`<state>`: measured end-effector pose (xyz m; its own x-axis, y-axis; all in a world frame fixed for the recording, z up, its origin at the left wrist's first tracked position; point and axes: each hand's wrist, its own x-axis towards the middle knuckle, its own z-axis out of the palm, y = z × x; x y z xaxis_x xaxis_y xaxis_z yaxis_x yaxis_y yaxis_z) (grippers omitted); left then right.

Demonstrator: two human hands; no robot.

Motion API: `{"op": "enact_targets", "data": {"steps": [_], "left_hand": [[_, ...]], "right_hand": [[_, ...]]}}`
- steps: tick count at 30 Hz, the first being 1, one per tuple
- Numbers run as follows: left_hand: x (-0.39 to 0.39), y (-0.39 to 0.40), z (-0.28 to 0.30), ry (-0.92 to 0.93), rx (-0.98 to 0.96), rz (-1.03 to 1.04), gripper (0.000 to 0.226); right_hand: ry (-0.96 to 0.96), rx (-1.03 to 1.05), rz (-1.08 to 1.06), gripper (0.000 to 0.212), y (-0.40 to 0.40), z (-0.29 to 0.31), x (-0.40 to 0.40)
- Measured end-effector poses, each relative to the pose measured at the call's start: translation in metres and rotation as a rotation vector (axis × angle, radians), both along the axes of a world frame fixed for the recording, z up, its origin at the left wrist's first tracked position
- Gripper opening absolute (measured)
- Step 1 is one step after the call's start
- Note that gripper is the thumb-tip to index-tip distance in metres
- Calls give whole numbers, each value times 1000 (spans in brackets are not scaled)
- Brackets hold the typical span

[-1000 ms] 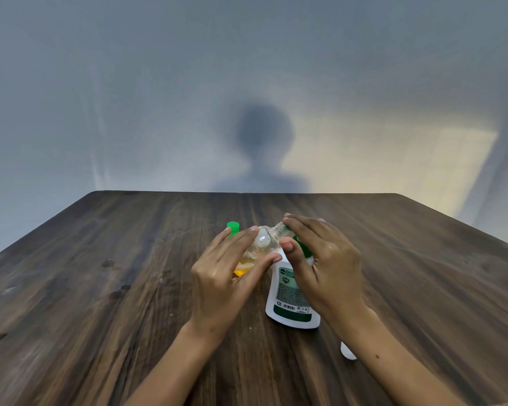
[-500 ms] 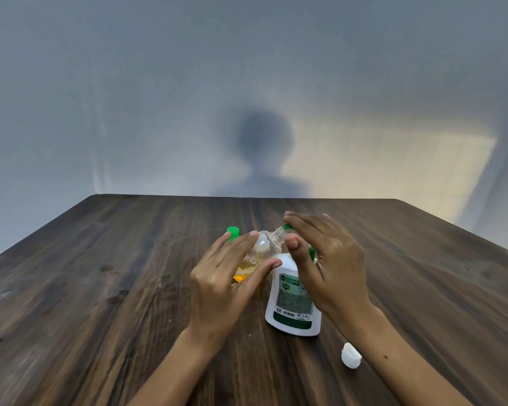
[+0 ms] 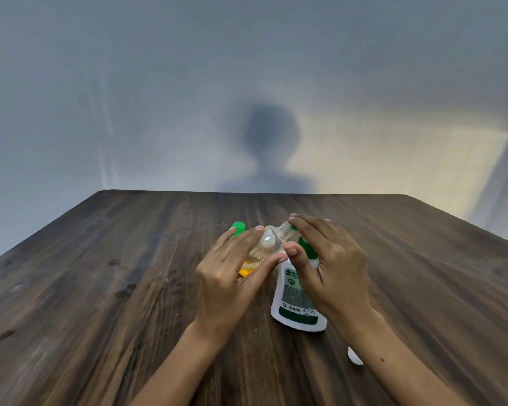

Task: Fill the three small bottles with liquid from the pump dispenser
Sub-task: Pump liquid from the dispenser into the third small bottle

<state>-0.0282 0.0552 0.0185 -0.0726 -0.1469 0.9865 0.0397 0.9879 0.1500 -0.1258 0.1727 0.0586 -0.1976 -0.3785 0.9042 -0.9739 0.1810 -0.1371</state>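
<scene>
Head view: you are holding one clear small bottle [image 3: 266, 244] tilted in your left hand [image 3: 228, 284], fingers wrapped round it, neck at the one pump dispenser [image 3: 295, 297], which your right hand [image 3: 332, 269] is pressing with straight fingers. One green cap [image 3: 238, 227] and one white cap [image 3: 355, 356] are lying on the table [image 3: 100, 288].

Wooden table [image 3: 100, 288]; pump dispenser [image 3: 294, 300], white cap [image 3: 355, 356].
</scene>
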Motion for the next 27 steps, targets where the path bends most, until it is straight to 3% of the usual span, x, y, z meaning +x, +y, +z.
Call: {"op": "enact_targets", "data": {"steps": [27], "left_hand": [[-2,-3,-6,-10,-16,32,42]], "right_hand": [[4,-18,58,77,2,9,-4]]}}
